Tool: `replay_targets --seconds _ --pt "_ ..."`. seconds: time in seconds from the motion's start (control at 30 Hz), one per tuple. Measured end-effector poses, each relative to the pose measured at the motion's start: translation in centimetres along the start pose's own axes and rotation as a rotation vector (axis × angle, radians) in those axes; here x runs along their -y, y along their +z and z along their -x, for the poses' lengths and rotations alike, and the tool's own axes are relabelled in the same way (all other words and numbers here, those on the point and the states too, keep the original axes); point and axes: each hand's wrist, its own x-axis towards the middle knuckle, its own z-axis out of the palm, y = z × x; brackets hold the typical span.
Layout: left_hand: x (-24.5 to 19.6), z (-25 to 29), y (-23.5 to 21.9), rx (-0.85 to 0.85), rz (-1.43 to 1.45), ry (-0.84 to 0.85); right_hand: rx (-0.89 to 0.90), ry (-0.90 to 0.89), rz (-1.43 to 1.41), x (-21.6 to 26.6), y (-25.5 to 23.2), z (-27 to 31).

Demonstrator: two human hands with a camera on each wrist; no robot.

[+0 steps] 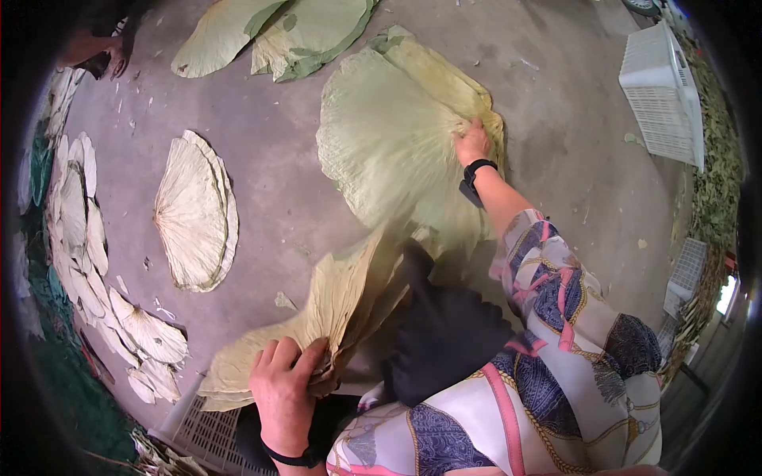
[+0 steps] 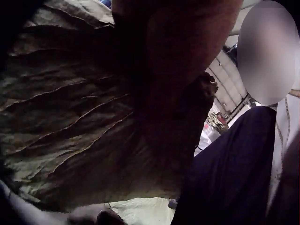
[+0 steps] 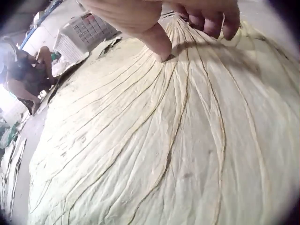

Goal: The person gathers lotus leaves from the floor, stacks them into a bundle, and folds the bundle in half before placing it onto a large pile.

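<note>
In the head view, my left hand grips a folded stack of dry tan leaves at its gathered base, with the thumb across it. The left wrist view is dark and shows the hand against the ribbed leaf surface. My right hand pinches a large pale green leaf near the point where its ribs meet. Seen from the right wrist, the thumb of that hand presses on the ribbed leaf, the other fingers are curled, and part of the grip is hidden.
Folded leaves lie on the floor to the left, beside a long row of overlapping leaves. More green leaves are at the top. A white crate stands at the right. Another person's hand shows at upper left.
</note>
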Motion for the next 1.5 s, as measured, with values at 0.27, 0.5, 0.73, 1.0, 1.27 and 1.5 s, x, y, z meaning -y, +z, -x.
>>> replay_targets --seconds 0.27,0.5,0.73,1.0,1.27,1.5 --pt "0.4 0.6 1.4 -0.005 -0.173 0.084 -0.014 -0.380 -0.762 6.6 -8.3 2.6" --pt "-1.5 -0.2 2.7 -0.197 -0.007 -0.062 1.653 -1.002 -0.995 15.8 -11.4 22.6" --pt "-0.1 -0.9 2.2 -0.045 -0.145 -0.116 1.936 -0.931 -0.878 17.1 -10.7 22.5" --pt "1.5 -0.3 2.7 0.111 0.048 -0.121 0.149 -0.417 -0.469 4.8 -3.2 1.7" --pt "1.9 0.0 3.0 0.104 0.055 -0.062 0.162 0.104 -0.045 -8.8 -1.8 -8.4" --pt "2.3 0.4 3.1 0.057 0.000 -0.008 0.038 0.160 0.149 -2.5 -2.4 -2.0"
